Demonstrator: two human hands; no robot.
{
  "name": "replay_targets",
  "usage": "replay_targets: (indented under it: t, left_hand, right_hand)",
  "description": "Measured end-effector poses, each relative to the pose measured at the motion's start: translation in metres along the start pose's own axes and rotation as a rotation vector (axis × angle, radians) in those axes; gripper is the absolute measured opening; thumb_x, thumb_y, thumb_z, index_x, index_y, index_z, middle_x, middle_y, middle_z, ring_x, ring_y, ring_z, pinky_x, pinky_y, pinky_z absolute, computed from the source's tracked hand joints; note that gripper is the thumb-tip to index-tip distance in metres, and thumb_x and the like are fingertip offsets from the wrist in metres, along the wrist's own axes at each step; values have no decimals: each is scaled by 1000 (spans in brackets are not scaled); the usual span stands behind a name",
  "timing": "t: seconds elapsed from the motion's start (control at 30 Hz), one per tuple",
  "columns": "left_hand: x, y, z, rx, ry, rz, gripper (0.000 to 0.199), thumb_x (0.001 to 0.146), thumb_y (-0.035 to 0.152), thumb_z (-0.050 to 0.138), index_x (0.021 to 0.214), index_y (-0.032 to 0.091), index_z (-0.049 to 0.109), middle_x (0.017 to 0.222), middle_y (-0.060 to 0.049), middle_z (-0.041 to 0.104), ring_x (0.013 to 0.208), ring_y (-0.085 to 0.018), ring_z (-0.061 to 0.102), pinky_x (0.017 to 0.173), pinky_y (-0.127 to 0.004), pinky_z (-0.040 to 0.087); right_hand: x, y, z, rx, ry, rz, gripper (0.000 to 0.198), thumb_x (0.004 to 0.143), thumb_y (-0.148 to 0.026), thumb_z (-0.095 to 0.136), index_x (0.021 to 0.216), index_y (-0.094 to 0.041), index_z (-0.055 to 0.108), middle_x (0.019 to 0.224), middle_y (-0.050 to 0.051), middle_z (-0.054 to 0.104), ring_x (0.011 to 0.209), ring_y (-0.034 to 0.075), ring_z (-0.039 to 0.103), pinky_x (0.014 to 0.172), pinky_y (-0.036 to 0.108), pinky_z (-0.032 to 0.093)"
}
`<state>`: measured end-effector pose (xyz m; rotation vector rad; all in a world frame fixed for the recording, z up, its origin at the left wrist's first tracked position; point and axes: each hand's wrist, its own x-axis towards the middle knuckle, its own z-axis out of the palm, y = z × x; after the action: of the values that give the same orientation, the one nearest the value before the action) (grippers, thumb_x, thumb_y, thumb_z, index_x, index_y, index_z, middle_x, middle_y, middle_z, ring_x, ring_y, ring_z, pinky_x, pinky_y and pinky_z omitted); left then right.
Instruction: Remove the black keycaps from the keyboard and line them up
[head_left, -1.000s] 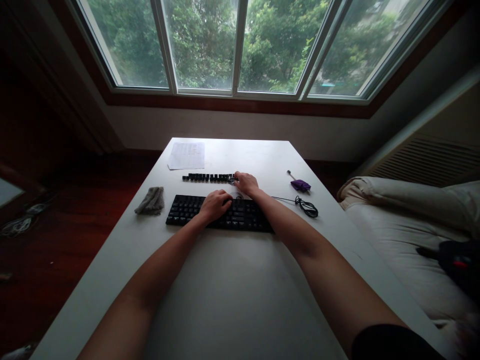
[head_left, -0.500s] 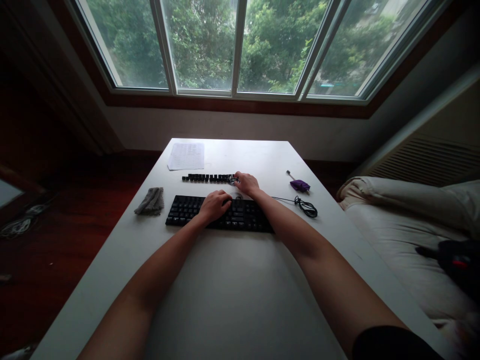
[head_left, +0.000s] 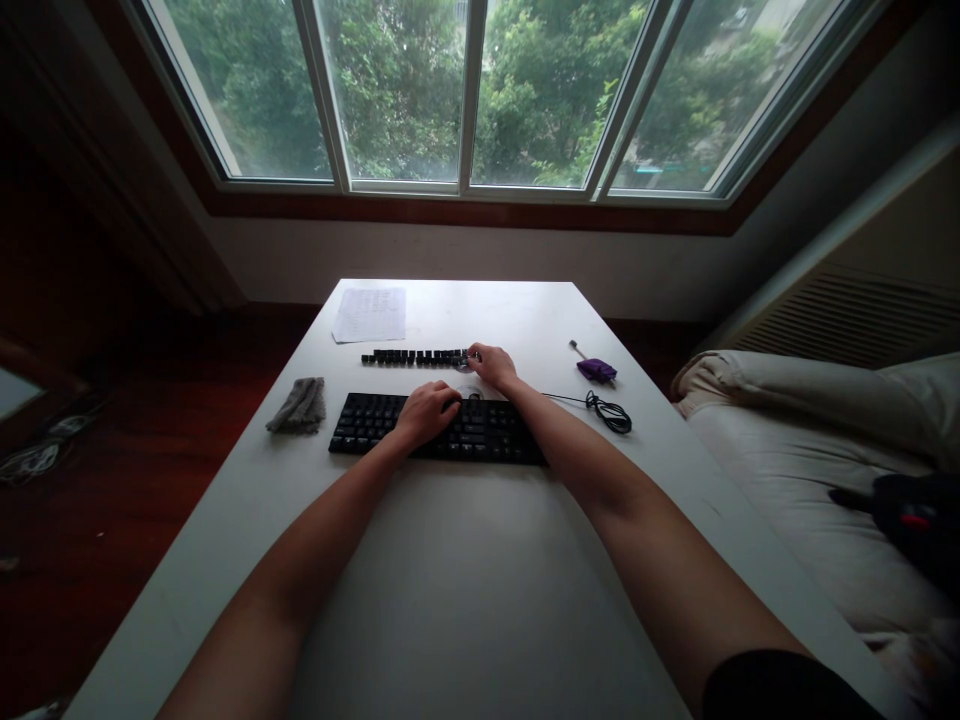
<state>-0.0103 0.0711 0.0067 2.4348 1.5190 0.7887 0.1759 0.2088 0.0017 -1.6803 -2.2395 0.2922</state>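
Note:
My left hand (head_left: pixel 429 408) lies on the black keyboard (head_left: pixel 367 422), fingers resting over its upper middle keys and thumb pointing right. Beyond the keyboard, a row of loose black keycaps (head_left: pixel 412 357) stands on the table. At the right end of that row is my right hand (head_left: pixel 491 364), fingertips pinched together. A small shiny thing (head_left: pixel 463 365) shows at those fingertips, too small to name. My right forearm passes over the right part of the keyboard and hides keys there.
On the white table (head_left: pixel 465 560) are a grey cloth (head_left: pixel 298 405) at left, a printed paper (head_left: pixel 369 314) at the back, a coiled black cable (head_left: pixel 609 412) and a purple bundle with a stick (head_left: pixel 597 370) at right. A cream sofa (head_left: pixel 780 450) stands beside the table.
The whole view has shifted very slightly. Both hands stay in nearly the same places, the right fingertips still at the end of the keycap row.

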Motion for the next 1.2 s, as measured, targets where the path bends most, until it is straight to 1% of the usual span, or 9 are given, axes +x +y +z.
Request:
replay_targets:
  t: [0.1,0.27,0.5,0.7,0.83,1.03,1.2]
  left_hand:
    - [0,0,0,-6,0,-2,22,93,31,54,104,25,72,102,-6,67,97,-22,62,91,-37,49]
    - [0,2,0,-2,-8,-5,22,93,31,54,104,25,72,102,-5,67,99,-22,62,92,-37,49]
    - [1,2,2,0,-3,-8,22,93,31,54,104,26,72,102,-5,67,99,-22,62,91,-37,49]
    - [1,2,2,-5,1,3,22,93,32,53,104,25,71,102,-5,67,98,-22,61,90,-36,49]
    - [1,2,3,-4,1,-9,22,93,31,54,104,26,72,103,-5,67,99,-22,61,92,-36,49]
    - [1,3,5,3,8,-1,22,93,31,53,104,25,72,101,-5,67,98,-22,61,91,-36,49]
    - [1,5,5,4,3,-2,22,93,32,53,103,25,72,102,-6,67,98,-22,61,90,-36,48]
  right_hand:
    - [2,-5,3,-4,-2,-12,25,93,-36,57,115,-31,67,109,3,72,98,20,64,83,28,45]
    - [1,-8,7,-32,-3,13,24,93,-35,55,113,-31,67,107,4,72,96,20,64,80,28,45]
    - [3,-5,11,-39,-8,1,22,94,-34,51,109,-28,66,100,6,72,89,21,63,77,28,43]
    - [9,-1,14,-24,-25,0,20,93,-32,51,105,-27,65,99,5,72,87,20,62,73,27,42]
    - [8,-1,14,-9,-26,6,19,92,-30,51,104,-26,65,100,4,72,86,20,62,71,27,41]
    - [5,-5,13,-5,-38,41,20,93,-30,51,107,-25,64,102,6,71,88,20,61,73,27,42]
    - [6,-6,10,-6,-74,37,20,93,-28,50,108,-25,63,103,6,71,87,19,61,72,26,41]
